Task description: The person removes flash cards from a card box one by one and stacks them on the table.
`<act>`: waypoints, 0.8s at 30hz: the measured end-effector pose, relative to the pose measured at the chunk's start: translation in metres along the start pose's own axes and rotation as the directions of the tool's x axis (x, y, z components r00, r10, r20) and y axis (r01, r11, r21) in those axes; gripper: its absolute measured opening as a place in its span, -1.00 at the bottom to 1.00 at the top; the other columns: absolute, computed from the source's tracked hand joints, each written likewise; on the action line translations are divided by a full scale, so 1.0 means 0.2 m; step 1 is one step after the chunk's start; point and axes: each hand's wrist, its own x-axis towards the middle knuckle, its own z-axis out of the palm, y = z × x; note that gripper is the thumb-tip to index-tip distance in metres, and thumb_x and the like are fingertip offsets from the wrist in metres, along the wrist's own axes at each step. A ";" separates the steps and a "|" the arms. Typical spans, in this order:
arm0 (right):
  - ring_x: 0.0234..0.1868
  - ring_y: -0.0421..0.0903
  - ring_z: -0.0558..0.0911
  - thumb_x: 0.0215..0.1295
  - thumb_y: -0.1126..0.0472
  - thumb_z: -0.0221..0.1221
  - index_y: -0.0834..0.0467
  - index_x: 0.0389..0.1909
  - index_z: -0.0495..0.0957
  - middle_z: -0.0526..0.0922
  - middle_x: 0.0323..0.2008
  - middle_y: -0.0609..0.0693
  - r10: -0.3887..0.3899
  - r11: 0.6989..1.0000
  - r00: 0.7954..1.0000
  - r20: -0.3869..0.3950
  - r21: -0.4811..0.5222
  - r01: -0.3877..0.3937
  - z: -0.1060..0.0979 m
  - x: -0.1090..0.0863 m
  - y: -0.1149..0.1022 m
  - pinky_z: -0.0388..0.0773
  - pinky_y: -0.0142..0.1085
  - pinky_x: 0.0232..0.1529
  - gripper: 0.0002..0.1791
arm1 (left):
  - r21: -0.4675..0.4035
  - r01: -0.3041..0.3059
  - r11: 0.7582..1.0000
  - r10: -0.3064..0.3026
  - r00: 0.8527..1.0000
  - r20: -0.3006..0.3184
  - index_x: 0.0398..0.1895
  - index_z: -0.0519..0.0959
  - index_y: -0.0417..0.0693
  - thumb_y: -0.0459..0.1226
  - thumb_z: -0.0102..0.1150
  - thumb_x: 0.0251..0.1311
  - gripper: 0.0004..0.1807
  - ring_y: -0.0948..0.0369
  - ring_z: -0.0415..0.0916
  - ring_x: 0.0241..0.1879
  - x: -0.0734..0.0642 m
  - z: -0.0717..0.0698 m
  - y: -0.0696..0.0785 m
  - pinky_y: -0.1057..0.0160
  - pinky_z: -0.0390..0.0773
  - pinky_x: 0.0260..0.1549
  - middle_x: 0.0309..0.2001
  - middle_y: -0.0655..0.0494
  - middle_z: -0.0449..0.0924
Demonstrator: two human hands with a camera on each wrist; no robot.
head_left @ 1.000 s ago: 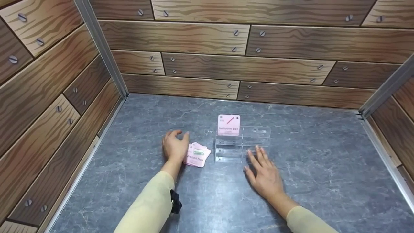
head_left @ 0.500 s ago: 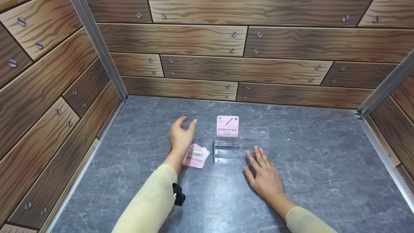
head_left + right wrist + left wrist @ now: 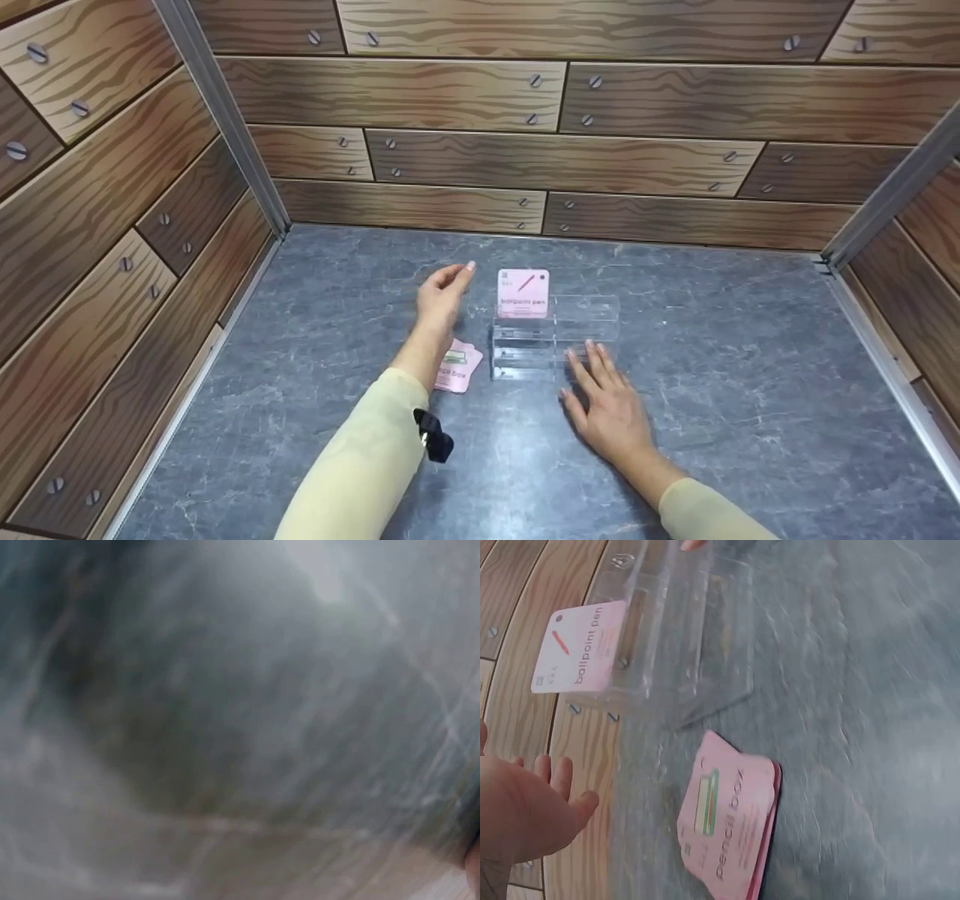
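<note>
A clear acrylic tiered stand (image 3: 587, 309) rests on the tabletop, with a pink "ballpoint pen" card (image 3: 523, 293) upright in its back left slot. My left hand (image 3: 442, 304) hovers left of that card, apart from it, holding nothing; its fingers are loosely bent and the thumb points toward the card. Below its wrist lies a loose stack of pink cards (image 3: 731, 817), "pencil box" on top, partly hidden by the arm in the head view. My right hand (image 3: 613, 416) lies with extended fingers, its fingertips at the stand's front right tier. The right wrist view is mostly blurred tabletop.
The grey marbled tabletop (image 3: 750, 375) is bounded by wood-patterned panels (image 3: 450, 90) at the back and both sides, with metal strips at the corners. A black clip-like device (image 3: 435, 436) sits on the left sleeve.
My left hand has moved forward and right, from beside the card stack to near the "ballpoint pen" card. My right hand stays at the stand. The head view has shifted slightly.
</note>
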 end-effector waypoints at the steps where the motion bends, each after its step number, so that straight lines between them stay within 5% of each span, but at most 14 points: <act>1: 0.60 0.24 0.23 0.49 -0.07 0.26 0.06 0.58 0.38 0.24 0.59 0.24 0.002 1.000 1.000 0.004 0.002 -0.002 0.00 0.00 0.00 0.36 0.24 0.41 -0.28 | -0.019 0.031 0.999 -0.031 0.999 0.009 0.19 0.66 -0.24 -0.10 0.37 0.42 -0.55 -0.03 0.64 0.16 0.01 0.01 0.00 -0.08 0.45 0.33 0.15 -0.15 0.68; 7: 0.59 0.26 0.24 0.48 -0.07 0.26 0.05 0.58 0.37 0.25 0.59 0.25 0.002 1.000 1.000 -0.001 0.001 -0.002 0.00 0.00 0.00 0.34 0.24 0.42 -0.28 | -0.132 0.167 0.977 -0.158 0.985 0.074 0.20 0.64 -0.22 -0.09 0.37 0.42 -0.54 0.00 0.67 0.19 0.03 0.06 -0.03 -0.14 0.25 0.46 0.14 -0.12 0.72; 15: 0.59 0.25 0.23 0.49 -0.08 0.26 0.05 0.58 0.37 0.24 0.59 0.24 -0.002 1.000 1.000 -0.004 0.007 0.002 0.00 0.00 0.00 0.35 0.26 0.41 -0.28 | -0.207 0.221 0.953 -0.201 0.973 0.113 0.09 0.66 -0.20 -0.16 0.38 0.41 -0.65 0.03 0.68 0.13 0.05 0.12 -0.08 -0.17 0.14 0.51 0.00 -0.06 0.78; 20: 0.60 0.22 0.23 0.49 -0.07 0.26 0.05 0.57 0.38 0.25 0.59 0.23 0.003 1.000 1.000 -0.001 0.002 -0.003 0.00 0.00 0.00 0.38 0.27 0.37 -0.29 | -0.238 0.229 0.944 -0.205 0.971 0.124 -0.03 0.69 -0.18 -0.21 0.42 0.37 -0.74 0.08 0.66 -0.01 0.05 0.16 -0.09 -0.07 0.31 0.41 -0.20 0.11 0.74; 24: 0.60 0.21 0.23 0.49 -0.06 0.25 0.07 0.57 0.39 0.26 0.59 0.22 0.004 1.000 1.000 0.002 -0.002 -0.004 0.00 0.00 0.00 0.40 0.28 0.36 -0.30 | -0.223 0.230 0.947 -0.207 0.971 0.121 -0.08 0.71 -0.16 -0.21 0.45 0.35 -0.77 0.09 0.64 -0.05 0.04 0.18 -0.11 0.08 0.48 0.15 -0.22 0.11 0.73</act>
